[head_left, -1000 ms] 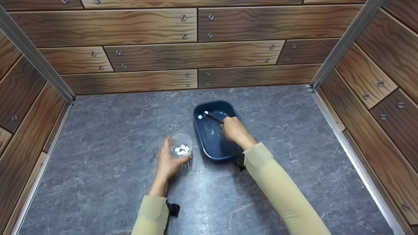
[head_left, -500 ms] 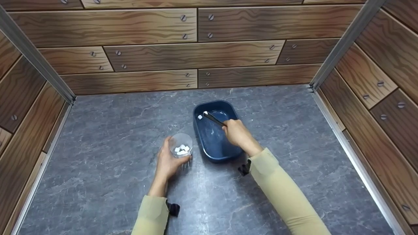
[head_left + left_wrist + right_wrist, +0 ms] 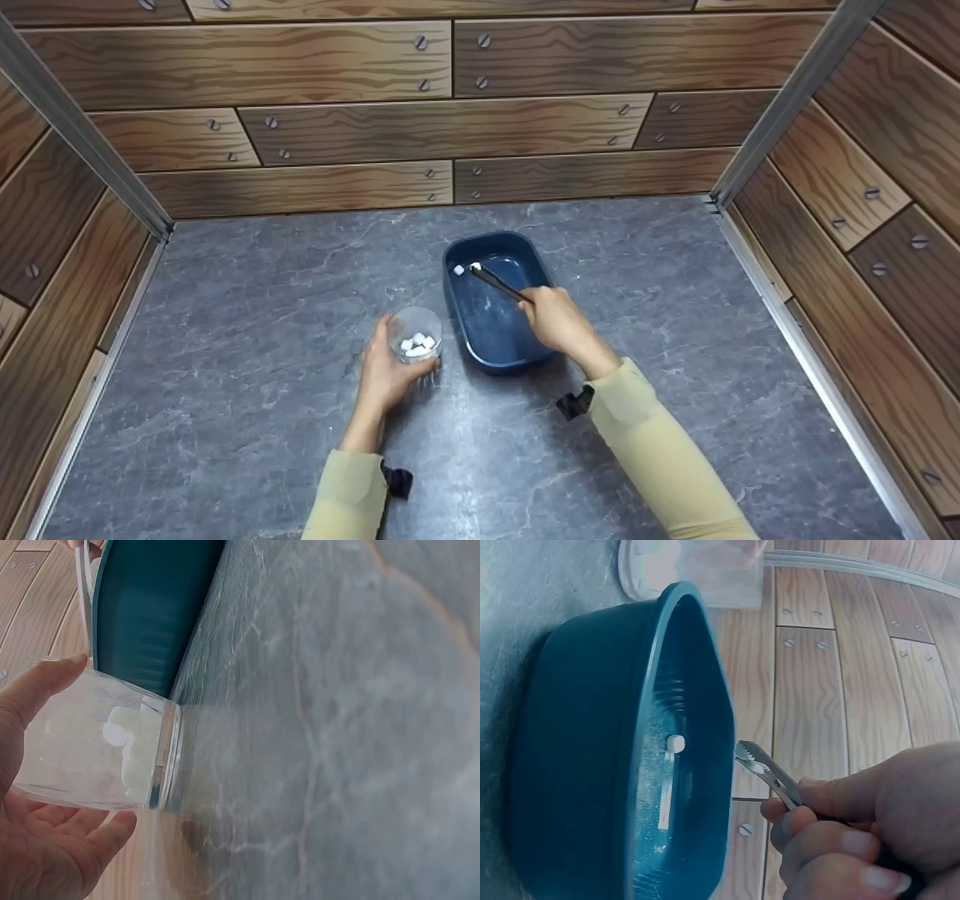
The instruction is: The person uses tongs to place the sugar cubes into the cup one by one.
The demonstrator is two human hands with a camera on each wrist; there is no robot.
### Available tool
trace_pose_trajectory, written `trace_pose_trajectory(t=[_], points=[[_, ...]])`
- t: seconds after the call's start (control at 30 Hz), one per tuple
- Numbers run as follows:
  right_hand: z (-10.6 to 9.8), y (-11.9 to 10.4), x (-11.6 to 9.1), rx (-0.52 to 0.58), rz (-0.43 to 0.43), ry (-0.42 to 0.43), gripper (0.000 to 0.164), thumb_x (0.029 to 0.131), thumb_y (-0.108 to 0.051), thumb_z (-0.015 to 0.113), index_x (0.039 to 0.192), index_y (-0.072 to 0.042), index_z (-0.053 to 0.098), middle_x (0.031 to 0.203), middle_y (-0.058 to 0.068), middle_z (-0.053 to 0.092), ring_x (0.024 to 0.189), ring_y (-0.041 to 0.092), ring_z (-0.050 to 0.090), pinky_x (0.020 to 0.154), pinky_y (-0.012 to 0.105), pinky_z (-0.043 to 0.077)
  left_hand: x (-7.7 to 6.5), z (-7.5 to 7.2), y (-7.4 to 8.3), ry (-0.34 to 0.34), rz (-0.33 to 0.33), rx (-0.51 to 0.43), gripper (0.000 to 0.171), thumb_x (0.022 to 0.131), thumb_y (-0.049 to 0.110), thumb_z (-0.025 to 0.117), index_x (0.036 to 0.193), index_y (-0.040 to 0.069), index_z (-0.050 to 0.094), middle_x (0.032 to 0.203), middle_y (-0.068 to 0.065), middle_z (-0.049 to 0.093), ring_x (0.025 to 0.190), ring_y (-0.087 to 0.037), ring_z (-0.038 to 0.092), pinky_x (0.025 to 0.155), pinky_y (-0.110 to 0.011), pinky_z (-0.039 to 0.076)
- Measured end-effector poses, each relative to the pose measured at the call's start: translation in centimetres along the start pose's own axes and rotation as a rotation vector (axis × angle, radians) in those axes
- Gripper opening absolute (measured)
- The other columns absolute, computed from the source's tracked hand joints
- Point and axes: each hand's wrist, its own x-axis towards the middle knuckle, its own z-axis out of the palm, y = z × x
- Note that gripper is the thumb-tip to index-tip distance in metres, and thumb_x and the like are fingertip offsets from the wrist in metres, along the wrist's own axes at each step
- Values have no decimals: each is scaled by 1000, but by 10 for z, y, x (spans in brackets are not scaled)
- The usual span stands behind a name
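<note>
My left hand (image 3: 390, 371) is wrapped around a clear plastic cup (image 3: 71, 739) standing on the floor, thumb on one side and fingers on the other. Several small white cubes (image 3: 418, 345) lie at its bottom. To the right stands a deep blue tub (image 3: 491, 360). Over its right side, my right hand (image 3: 559, 319) grips slim serrated metal tongs (image 3: 772, 774). One white cube (image 3: 459, 270) rests by the tub's left wall; a second white cube (image 3: 475, 266) shows at the tongs' tip in the head view. Whether the tongs pinch it, I cannot tell.
Grey marbled floor (image 3: 247, 360) surrounds the tub and cup. Wood-patterned panels (image 3: 337, 135) rise at the back and both sides, with metal rails (image 3: 795, 112) at the corners. A dark strap piece (image 3: 574, 405) hangs at the right cuff.
My right hand and the tongs have drawn back slightly towards the lower right. The cube at the tip now appears a little lower. My left hand and the cup stay put.
</note>
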Motion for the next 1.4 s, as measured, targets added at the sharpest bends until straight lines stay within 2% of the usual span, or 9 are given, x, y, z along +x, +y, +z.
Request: trace_pose_trajectory(t=[0.2,0.5,0.7,0.93,1.1,1.23,1.4], points=[[-6,-5,-13,34,-28,-2,17,99,-9,56,104,-2,71,71,4,58,59,18,50,55,33,45,0,1,0,4,11,-8,99,60,21,93,141,-2,41,133,-29,52,121,-44,50,102,-51,40],[-7,-22,-32,40,-172,31,11,97,-8,60,87,-8,66,62,-3,45,55,15,44,51,31,40,-1,1,-1,2,-8,-1,101,59,22,93,141,-3,40,133,-30,52,121,-45,50,102,-52,39],[-4,-34,-42,51,-232,2,8,96,-7,61,91,-7,68,64,-4,48,56,12,45,51,29,43,0,1,-1,6,-12,3,101,59,23,93,142,-2,41,132,-30,53,120,-44,51,102,-51,40],[0,-44,-50,58,-267,-83,10,98,-11,59,94,-10,68,63,-6,43,54,8,41,50,26,41,2,-2,1,-12,-24,-7,103,58,21,94,142,-3,40,133,-30,52,122,-43,50,103,-50,39],[3,-46,-51,73,-279,-129,13,98,-12,58,87,-10,63,61,-6,42,51,7,39,47,25,37,2,-4,2,-32,-43,-22,104,57,20,95,143,-1,40,134,-29,51,123,-43,49,104,-51,39],[3,-46,-51,86,-265,-135,16,99,-13,58,83,-13,60,61,-6,40,50,7,38,46,23,35,3,-4,1,-44,-37,-23,102,57,18,93,142,0,40,134,-28,52,121,-42,50,103,-51,39],[1,-43,-49,105,-250,-110,13,99,-12,59,86,-14,62,61,-6,39,50,6,36,47,23,34,4,-5,-1,-60,-25,-34,103,57,18,93,143,1,39,135,-26,52,122,-41,50,103,-51,39]])
